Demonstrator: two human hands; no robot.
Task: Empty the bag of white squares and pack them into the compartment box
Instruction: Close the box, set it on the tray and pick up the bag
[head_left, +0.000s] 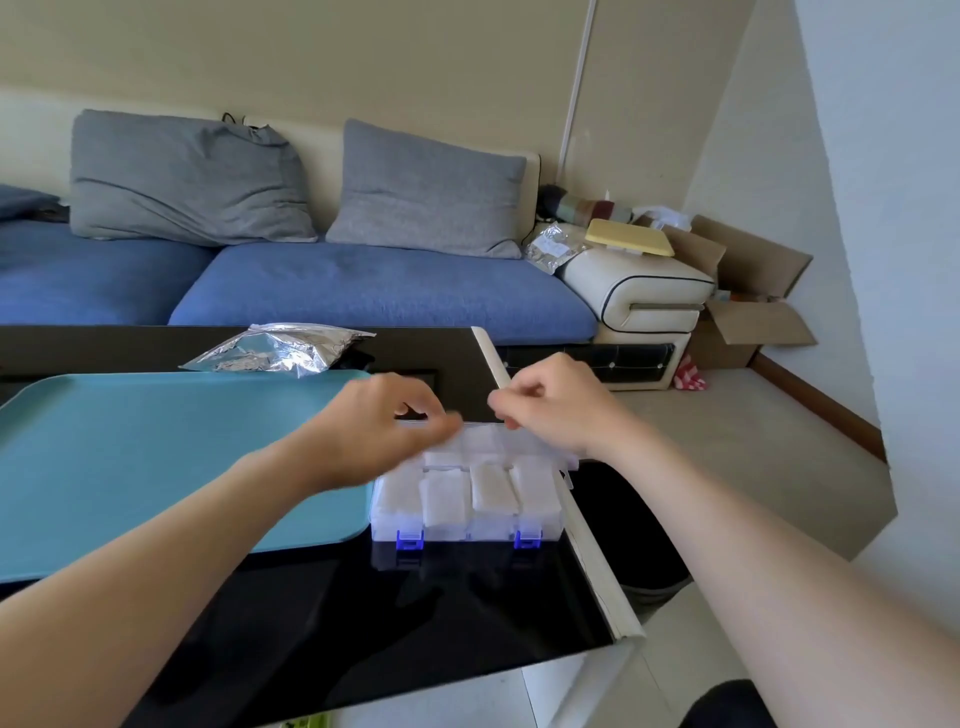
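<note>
A clear compartment box with two blue latches stands on the black glass table, just right of the tray. White squares fill the compartments I can see. The transparent lid lies tilted over the far half of the box. My left hand, blurred by motion, pinches the lid's far left edge with curled fingers. Its far right edge is in my right hand, which pinches it the same way. The silver foil bag lies flat and crumpled at the table's far side.
A teal tray covers the table's left part. The table ends in a pale right edge close beside the box. Beyond are a blue sofa with grey cushions and open cardboard boxes on the floor at the right.
</note>
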